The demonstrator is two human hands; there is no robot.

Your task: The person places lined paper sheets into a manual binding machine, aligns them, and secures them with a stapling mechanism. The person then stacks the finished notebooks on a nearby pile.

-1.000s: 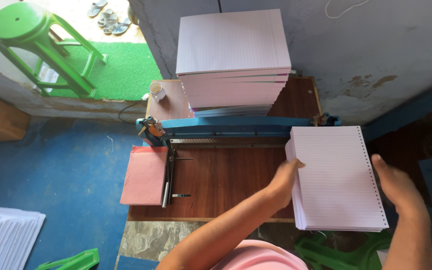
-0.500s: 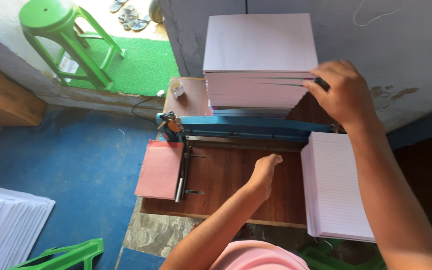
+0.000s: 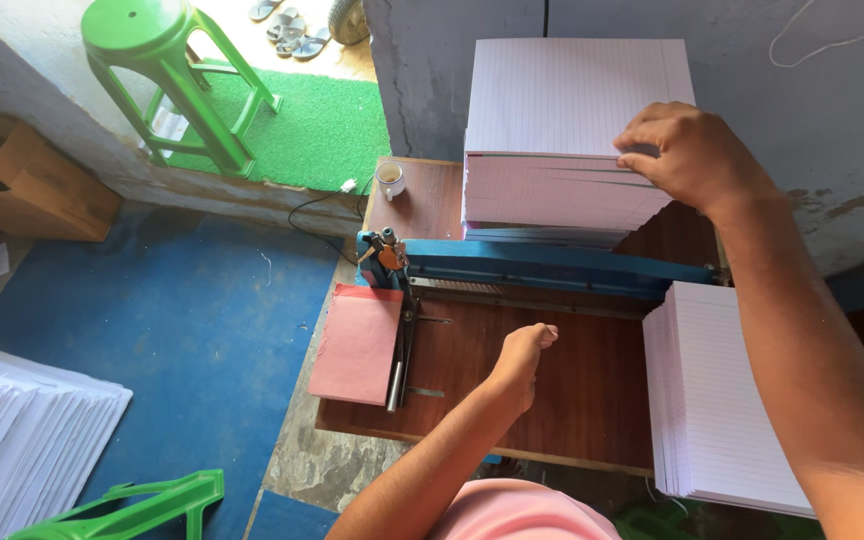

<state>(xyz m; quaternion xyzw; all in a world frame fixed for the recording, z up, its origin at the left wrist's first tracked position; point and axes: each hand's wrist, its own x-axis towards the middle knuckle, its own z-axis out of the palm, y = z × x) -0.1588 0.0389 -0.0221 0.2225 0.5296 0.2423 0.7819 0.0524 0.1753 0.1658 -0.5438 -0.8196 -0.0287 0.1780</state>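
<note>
My right hand (image 3: 690,158) grips the right edge of the top sheets of a tall stack of ruled paper (image 3: 562,130) at the back of a wooden table (image 3: 542,400). Its fingers pinch a bundle of sheets. My left hand (image 3: 524,352) rests as a loose fist on the table, holding nothing, just in front of the blue paper punching machine (image 3: 542,265). A second stack of ruled paper (image 3: 717,390) lies at the table's right edge, under my right forearm.
A pink card (image 3: 357,342) lies at the machine's left end beside a black lever. A small white cup (image 3: 389,180) stands at the table's back left. A green stool (image 3: 177,70), a cardboard box (image 3: 22,190) and white paper piles (image 3: 22,440) sit on the blue floor.
My hands set the ruled bundle down at the table's right edge. My right hand then reached up to the tall stack and took hold of its top sheets; my left hand moved to the table middle.
</note>
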